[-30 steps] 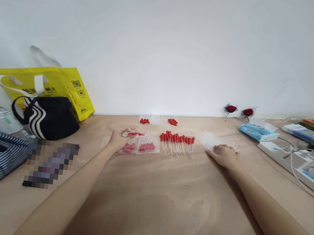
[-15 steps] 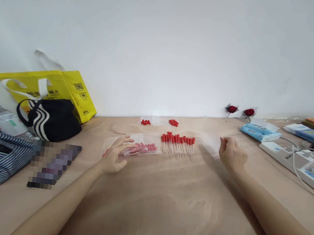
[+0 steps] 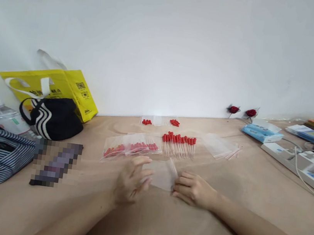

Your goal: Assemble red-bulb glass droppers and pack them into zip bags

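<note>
Wood-grain tabletop point(image 3: 159, 226) with hands and stock

Yellow tote bag point(image 3: 86, 101): one, back left.
My right hand point(image 3: 193, 190): fingers closed on the right edge of a clear zip bag point(image 3: 162, 174), which lies between my hands.
My left hand point(image 3: 133, 180): fingers parted and bent at that bag's left edge; whether they touch it, I cannot tell.
Filled zip bags point(image 3: 131, 147): overlapping, red contents, beyond my left hand.
Spare zip bags point(image 3: 219, 145): fanned pile, beyond my right.
Red-bulbed droppers point(image 3: 177, 138): one row between both lots, bulbs away from me.
Red bulbs point(image 3: 174, 122): two clusters, at the back.
</note>
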